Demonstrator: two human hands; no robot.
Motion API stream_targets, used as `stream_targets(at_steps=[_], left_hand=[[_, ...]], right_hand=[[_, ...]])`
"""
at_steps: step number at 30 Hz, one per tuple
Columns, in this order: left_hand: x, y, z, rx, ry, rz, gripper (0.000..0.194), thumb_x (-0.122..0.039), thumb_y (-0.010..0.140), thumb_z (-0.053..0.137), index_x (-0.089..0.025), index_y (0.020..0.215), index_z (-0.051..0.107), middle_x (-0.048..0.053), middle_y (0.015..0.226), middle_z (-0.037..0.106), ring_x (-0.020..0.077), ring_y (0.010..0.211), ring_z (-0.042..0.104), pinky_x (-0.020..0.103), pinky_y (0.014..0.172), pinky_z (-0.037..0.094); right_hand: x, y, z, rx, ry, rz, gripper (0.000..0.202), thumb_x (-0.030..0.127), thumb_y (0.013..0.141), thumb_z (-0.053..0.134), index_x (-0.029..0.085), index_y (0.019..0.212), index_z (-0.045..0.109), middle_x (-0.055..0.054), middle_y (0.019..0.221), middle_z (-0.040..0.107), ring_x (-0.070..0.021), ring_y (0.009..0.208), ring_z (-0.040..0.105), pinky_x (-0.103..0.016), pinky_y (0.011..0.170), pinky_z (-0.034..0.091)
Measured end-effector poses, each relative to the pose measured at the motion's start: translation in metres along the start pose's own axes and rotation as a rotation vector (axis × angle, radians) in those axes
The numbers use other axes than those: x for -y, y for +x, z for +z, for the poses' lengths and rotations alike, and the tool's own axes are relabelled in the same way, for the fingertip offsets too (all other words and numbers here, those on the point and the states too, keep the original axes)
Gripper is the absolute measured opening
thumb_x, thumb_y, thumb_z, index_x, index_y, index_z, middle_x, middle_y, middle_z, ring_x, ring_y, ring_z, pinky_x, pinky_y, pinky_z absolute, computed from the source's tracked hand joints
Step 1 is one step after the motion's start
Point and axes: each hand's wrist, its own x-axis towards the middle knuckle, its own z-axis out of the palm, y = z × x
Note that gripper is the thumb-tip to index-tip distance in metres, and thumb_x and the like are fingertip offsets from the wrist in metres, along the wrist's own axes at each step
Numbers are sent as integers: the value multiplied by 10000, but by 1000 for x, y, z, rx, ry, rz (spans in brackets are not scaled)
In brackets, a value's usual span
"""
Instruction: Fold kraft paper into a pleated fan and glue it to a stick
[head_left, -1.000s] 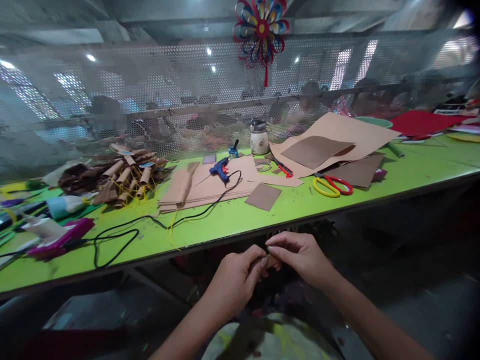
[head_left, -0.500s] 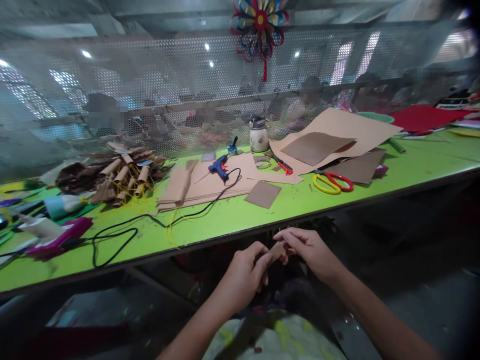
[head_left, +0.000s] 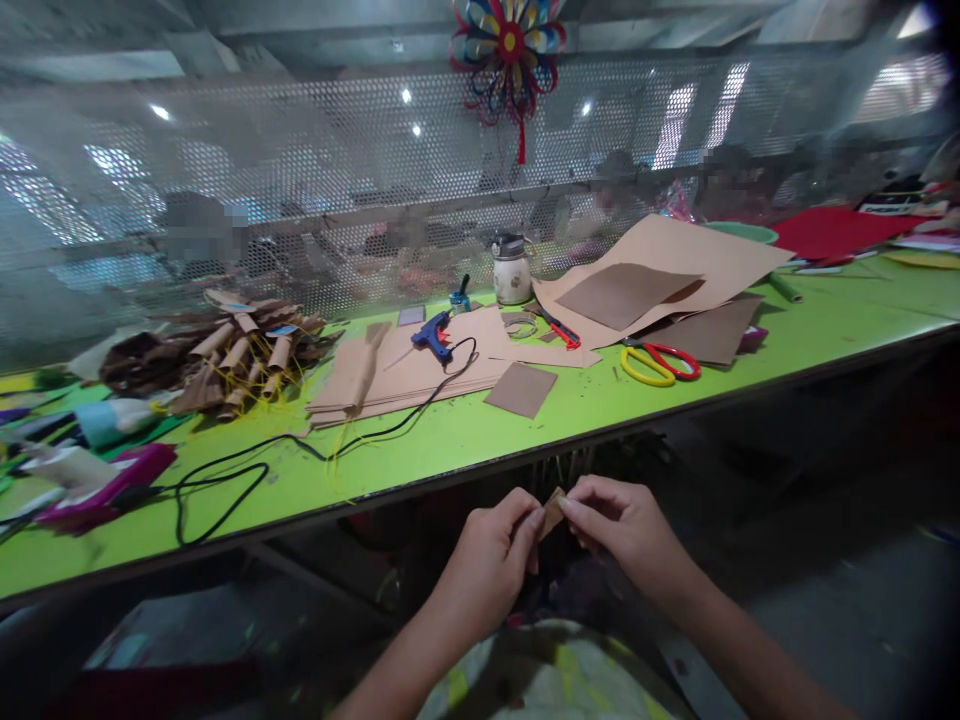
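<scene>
We look down at our own hands in front of a lime-green table point(head_left: 255, 505): our left hand point(head_left: 486, 555) and right hand point(head_left: 634, 530) each pinch a small piece of brown paper point(head_left: 552, 514), which bridges the narrow gap between them, below the table's near edge. On the table, we see a flat brown square point(head_left: 523, 389), with a blue glue gun point(head_left: 434, 338) on stacked brown sheets point(head_left: 409, 380) to its left and red-and-yellow-handled scissors point(head_left: 655, 352) to its right. Farther back stands a white bottle point(head_left: 512, 280) with a dark lid.
</scene>
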Motion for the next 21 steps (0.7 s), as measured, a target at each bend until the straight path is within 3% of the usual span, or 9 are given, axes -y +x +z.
stream_targets(at_steps=[5,8,11,14,21], left_hand=[[4,-1,7,0,-64,-13,342,-411,942,357,-182,707,456,-57,490,459,78,456,426,186,493,313],[6,0,10,9,-98,-30,347,-431,941,350,-179,745,487,-63,479,432,80,440,408,191,474,304],[6,0,11,33,-125,-29,352,-437,942,343,-174,791,524,-63,483,422,82,437,396,194,463,299],[5,-1,11,60,-137,-24,362,-434,947,331,-171,812,541,-61,490,429,82,436,399,198,466,303],[8,-2,15,81,-71,-24,381,-419,952,313,-167,771,534,-45,510,478,89,473,447,201,501,320]], right_hand=[[-1,3,3,-70,-13,-3,308,439,741,670,157,661,575,32,557,474,-89,503,423,-209,465,361],[-4,6,4,-117,64,-16,322,422,690,723,167,839,595,1,719,552,-116,622,504,-219,528,432],[-8,6,4,-6,124,10,363,414,724,699,163,969,607,-2,740,568,-118,642,525,-234,562,456],[-10,4,4,64,112,28,288,419,764,662,145,849,633,25,628,542,-87,530,488,-222,511,421],[-11,5,5,-3,41,131,339,462,741,663,138,678,586,52,461,482,-61,395,418,-179,376,297]])
